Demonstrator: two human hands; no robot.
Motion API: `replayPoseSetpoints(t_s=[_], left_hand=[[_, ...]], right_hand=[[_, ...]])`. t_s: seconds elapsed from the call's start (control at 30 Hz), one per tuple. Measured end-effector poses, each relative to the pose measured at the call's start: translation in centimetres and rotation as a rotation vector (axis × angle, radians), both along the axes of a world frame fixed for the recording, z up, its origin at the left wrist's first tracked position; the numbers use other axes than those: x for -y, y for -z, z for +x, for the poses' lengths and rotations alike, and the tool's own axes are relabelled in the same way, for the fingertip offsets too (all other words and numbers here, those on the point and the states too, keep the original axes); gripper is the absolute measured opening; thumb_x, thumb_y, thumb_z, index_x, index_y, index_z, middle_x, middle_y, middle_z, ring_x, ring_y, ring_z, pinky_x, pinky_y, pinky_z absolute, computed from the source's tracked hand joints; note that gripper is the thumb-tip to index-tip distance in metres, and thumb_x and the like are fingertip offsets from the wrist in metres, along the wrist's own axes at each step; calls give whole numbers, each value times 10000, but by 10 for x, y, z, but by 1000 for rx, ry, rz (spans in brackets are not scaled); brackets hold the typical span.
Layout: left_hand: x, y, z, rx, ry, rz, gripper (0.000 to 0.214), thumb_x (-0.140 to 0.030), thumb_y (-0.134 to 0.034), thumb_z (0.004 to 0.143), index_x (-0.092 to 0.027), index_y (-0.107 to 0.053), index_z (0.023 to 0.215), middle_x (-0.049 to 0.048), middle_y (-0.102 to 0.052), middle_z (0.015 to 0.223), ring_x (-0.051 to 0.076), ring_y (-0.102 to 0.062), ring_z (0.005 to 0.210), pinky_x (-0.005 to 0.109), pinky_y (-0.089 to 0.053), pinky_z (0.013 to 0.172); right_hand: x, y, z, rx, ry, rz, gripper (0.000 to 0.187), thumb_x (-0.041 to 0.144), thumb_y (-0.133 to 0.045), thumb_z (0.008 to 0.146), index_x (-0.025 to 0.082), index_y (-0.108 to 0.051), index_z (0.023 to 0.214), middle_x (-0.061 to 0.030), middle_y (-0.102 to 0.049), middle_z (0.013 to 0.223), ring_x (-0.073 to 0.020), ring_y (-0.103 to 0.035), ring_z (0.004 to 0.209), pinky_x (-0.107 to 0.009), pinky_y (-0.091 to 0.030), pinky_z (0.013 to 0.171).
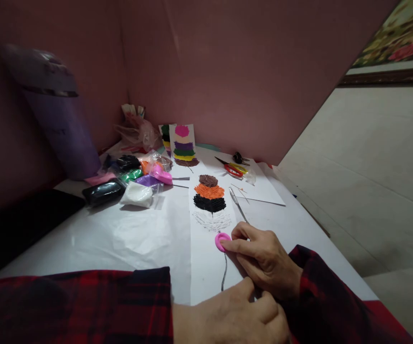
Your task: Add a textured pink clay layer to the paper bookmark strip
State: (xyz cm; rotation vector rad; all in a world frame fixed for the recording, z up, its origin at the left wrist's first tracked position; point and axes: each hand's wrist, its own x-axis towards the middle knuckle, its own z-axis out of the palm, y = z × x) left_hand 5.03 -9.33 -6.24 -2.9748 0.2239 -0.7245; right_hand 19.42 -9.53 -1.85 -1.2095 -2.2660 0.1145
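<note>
Pink clay point(218, 241) looks round and flattened, touched by the right hand point(266, 255).

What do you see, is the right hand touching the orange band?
No, the right hand touches the pink clay, below the white band.

Right fingers point(244, 246) on pink disc point(219, 242), left hand point(233, 310) near, paper point(204, 272) beneath

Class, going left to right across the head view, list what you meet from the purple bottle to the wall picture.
Purple bottle, white packet, striped card, pink disc, right hand, wall picture.
</note>
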Motion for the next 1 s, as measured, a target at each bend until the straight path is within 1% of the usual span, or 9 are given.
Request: replayPoseSetpoints(t_s=[0.27, 0.4, 0.43, 0.53, 0.57, 0.63, 0.67, 0.8, 1.0], left_hand=[[-1, -3, -3, 0, 1, 0, 300, -319, -394, 979, -131, -621, 1036, 70, -638, 943, 185, -565, 860, 323, -444, 708], [-1, -6, -4, -2, 13, 0, 265, -299, -402, 983, -138, -612, 999, 59, -626, 927, 169, -556, 844, 301, -430, 685], [-1, -7, -5, -2, 15, -3, 262, -294, -392, 988, -145, -607, 980, 58, -623, 933, 164, -553, 842, 295, -425, 674], [0, -10, -5, -3, 13, -13, 261, -291, -371, 998, -161, -590, 940, 55, -612, 933, 151, -542, 820, 280, -408, 638], [0, -10, -5, -4, 11, -17, 257, -290, -372, 997, -163, -585, 930, 54, -607, 920, 151, -539, 813, 279, -403, 631], [0, -11, -5, -4, 7, -22, 237, -275, -382, 993, -165, -578, 918, 53, -598, 901, 157, -536, 813, 282, -398, 631], [0, -11, -5, -2, 5, -23, 229, -267, -387, 990, -163, -576, 915, 55, -594, 896, 160, -534, 814, 284, -397, 632], [1, -9, -4, 6, -10, -30, 236, -258, -374, 991, -145, -578, 956, 59, -590, 903, 155, -516, 781, 290, -402, 659], [3, -10, -3, -23, -38, -55, 256, -262, -348, 1002, -139, -569, 963, 45, -588, 879, 147, -501, 750, 290, -403, 669]], right_hand=[[1, -1, -1, 20, 9, -14, 240, 194, -493, 937, 206, -733, 951, -14, -486, 723, -95, -415, 570, -219, -362, 493], [1, 1, 1, -163, 27, 50, 268, 119, -486, 880, 204, -734, 938, -20, -526, 736, -103, -489, 584, -223, -403, 505], [0, 2, 3, -249, 70, 94, 284, 100, -476, 861, 201, -729, 944, -20, -541, 741, -107, -515, 597, -227, -418, 517], [-9, 4, 12, -460, 325, 247, 238, 120, -486, 854, 187, -709, 906, -9, -574, 717, -119, -544, 612, -252, -444, 570], [-13, 4, 16, -493, 417, 260, 216, 149, -493, 858, 182, -699, 909, -5, -579, 698, -125, -547, 604, -258, -440, 565], [-21, 5, 23, -496, 591, 194, 177, 229, -540, 846, 169, -675, 944, -8, -616, 699, -134, -551, 577, -267, -440, 549], [-25, 5, 26, -462, 636, 156, 173, 266, -562, 831, 166, -666, 926, -17, -639, 719, -143, -563, 592, -277, -449, 569], [-37, 5, 27, -311, 688, 15, 153, 319, -576, 793, 183, -606, 730, -13, -635, 652, -150, -557, 573, -277, -429, 568], [-47, 3, 24, -151, 749, -126, 96, 274, -597, 738, 197, -558, 698, -20, -638, 670, -170, -562, 599, -294, -409, 595]])
